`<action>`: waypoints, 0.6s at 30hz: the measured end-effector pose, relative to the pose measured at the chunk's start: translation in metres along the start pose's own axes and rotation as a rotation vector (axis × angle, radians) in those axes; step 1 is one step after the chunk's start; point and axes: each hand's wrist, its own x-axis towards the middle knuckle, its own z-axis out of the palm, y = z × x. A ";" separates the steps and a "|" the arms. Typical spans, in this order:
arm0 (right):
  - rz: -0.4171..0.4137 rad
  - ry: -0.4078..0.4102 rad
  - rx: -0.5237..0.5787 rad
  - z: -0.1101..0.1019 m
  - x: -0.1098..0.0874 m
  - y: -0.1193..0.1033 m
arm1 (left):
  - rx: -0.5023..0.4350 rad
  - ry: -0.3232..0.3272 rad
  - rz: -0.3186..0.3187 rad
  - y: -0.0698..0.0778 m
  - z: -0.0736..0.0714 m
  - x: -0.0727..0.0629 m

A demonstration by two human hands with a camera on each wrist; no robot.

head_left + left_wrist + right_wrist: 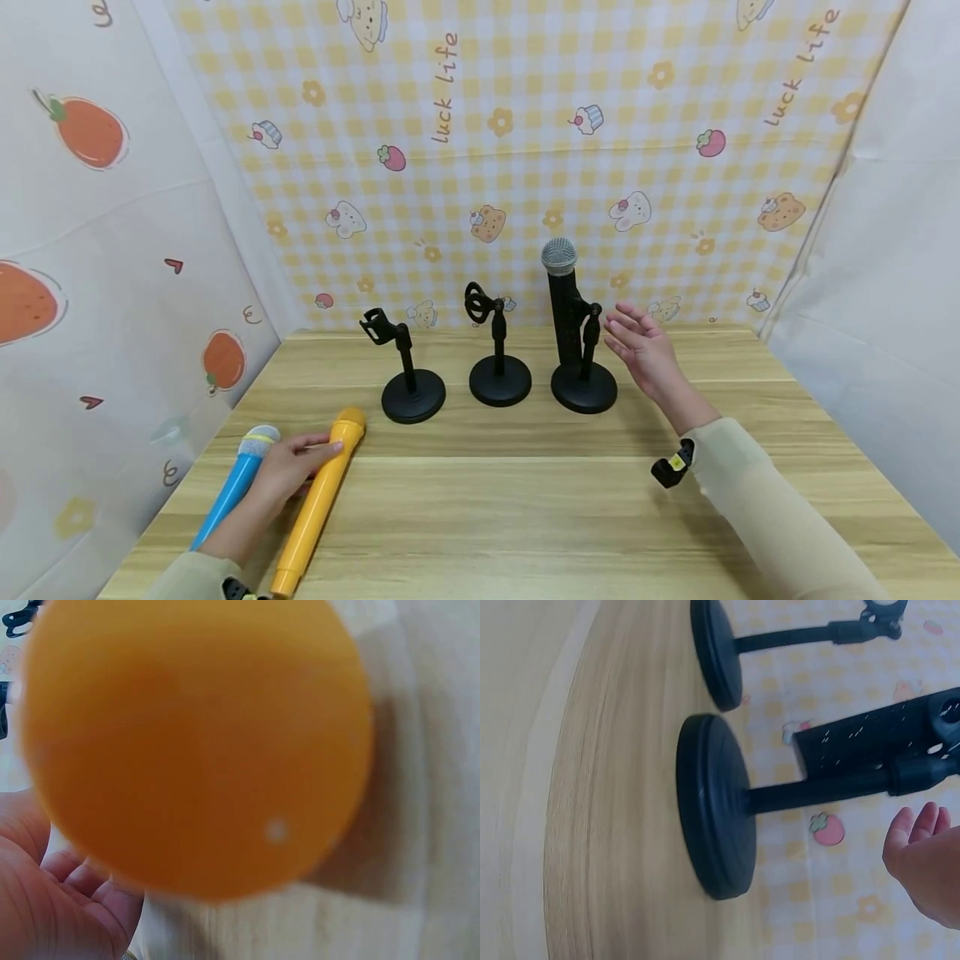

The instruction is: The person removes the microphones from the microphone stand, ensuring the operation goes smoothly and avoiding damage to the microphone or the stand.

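Note:
My left hand [283, 473] grips a yellow-orange microphone [318, 504] near its head, at the table's left. Close up in the left wrist view, the microphone's round butt end [199, 750] covers most of the fingers. Just beyond that wrist lies a blue microphone [236, 487] with a silver head, partly hidden by the hand and forearm. My right hand [647, 354] is held up with loosely spread fingers, holding nothing. Beside it a black microphone [564, 312] with a silver mesh head leans nearly upright in the clip of the rightmost black stand [585, 389].
Two more black stands with round bases, the left stand [412, 396] and the middle stand [500, 382], carry vacant clips. They stand on a wooden table [487, 517]. A checked cloth [495, 175] hangs behind, with white cloths at both sides.

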 end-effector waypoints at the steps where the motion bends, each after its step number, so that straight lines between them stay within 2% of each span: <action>1: 0.002 0.001 -0.009 -0.002 0.001 0.001 | -0.001 0.001 0.001 0.000 0.000 0.000; 8: 0.026 -0.024 -0.051 -0.011 0.008 0.010 | 0.003 0.004 0.004 0.000 0.001 0.000; 18: 0.057 -0.013 -0.097 -0.011 0.012 0.022 | 0.008 0.005 0.007 0.000 0.001 0.001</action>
